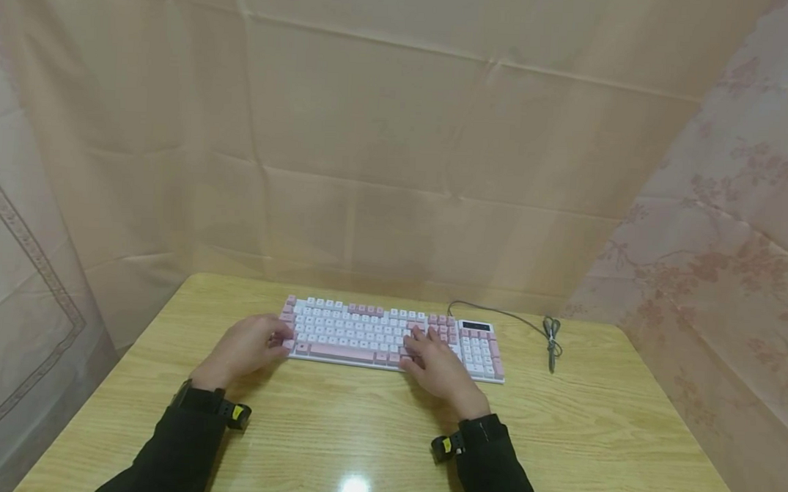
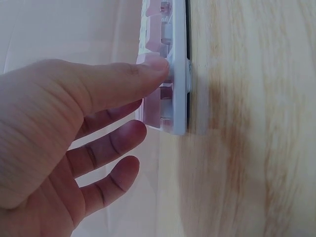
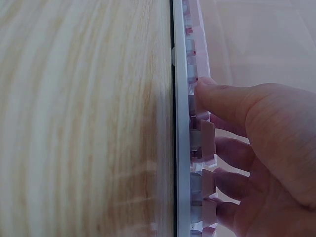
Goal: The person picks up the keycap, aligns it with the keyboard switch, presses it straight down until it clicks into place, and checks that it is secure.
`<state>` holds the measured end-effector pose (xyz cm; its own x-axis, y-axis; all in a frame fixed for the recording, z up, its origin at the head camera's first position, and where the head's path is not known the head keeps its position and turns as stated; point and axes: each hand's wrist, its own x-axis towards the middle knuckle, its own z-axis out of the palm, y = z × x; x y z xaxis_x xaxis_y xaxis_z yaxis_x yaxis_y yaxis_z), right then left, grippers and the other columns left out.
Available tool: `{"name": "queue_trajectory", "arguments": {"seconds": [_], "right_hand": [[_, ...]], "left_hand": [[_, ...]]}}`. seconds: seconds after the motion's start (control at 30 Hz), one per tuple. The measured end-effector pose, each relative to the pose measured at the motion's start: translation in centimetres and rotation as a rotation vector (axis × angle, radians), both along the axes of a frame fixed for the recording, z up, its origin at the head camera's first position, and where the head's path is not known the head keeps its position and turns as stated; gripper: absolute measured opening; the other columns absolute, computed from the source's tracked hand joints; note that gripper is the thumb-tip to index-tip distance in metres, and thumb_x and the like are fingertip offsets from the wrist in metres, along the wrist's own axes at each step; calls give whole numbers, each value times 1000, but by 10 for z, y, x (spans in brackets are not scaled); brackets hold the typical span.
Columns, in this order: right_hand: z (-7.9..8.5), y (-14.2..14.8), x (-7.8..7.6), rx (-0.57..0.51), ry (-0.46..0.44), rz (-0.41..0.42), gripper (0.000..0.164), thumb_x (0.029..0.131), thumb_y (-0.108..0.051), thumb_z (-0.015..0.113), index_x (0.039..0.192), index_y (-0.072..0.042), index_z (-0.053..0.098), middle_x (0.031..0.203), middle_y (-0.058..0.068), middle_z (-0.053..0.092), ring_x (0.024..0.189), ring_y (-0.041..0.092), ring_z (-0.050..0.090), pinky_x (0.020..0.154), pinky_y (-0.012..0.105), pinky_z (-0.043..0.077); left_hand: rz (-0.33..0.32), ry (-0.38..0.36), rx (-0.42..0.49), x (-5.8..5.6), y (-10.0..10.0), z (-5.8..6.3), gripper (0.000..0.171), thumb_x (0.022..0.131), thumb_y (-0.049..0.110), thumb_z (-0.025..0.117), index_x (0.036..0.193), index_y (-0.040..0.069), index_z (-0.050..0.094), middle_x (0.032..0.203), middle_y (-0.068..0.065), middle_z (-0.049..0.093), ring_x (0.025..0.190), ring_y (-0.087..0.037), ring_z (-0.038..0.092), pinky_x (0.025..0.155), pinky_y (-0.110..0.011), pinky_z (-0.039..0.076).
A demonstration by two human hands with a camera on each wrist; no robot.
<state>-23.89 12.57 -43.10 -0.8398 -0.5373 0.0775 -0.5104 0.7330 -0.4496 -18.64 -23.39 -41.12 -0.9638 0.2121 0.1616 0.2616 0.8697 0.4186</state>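
Observation:
A pink and white keyboard (image 1: 351, 331) lies flat on the wooden table. At its left end is my left hand (image 1: 249, 348); in the left wrist view the thumb (image 2: 143, 74) touches a pink key near the front corner, and the other fingers spread loosely past the end. My right hand (image 1: 438, 365) rests over the right part of the main keys, left of the number pad (image 1: 478, 356). The right wrist view shows its thumb (image 3: 217, 96) on the front row of keys, with the other fingertips lying on keys beside it. Neither hand grasps the keyboard.
From the keyboard's back edge a thin cable (image 1: 497, 309) runs right to a tied bundle (image 1: 551, 333) on the table (image 1: 333, 434). A beige cloth (image 1: 397, 165) hangs behind the table, with a floral cloth (image 1: 729, 275) at the right.

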Motion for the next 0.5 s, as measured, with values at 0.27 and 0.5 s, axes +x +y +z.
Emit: {"name": "queue_trajectory", "arguments": {"seconds": [0.27,0.5], "right_hand": [[0,0,0,2,-2,1,49,102,-31,63,143,-6,58,158,16,38,148,45,23,116,61,25],[-1,0,0,2,-5,0,49,102,-32,62,143,-7,57,158,15,37,148,45,23,116,60,24]], "left_hand": [[-2,10,-12,2,-1,1,18,88,10,79,105,5,79,96,-4,72,84,-16,63,79,-44,54],[-16,25,-39,3,0,3,19,87,10,80,105,4,79,96,-4,72,86,-18,65,80,-45,55]]}}
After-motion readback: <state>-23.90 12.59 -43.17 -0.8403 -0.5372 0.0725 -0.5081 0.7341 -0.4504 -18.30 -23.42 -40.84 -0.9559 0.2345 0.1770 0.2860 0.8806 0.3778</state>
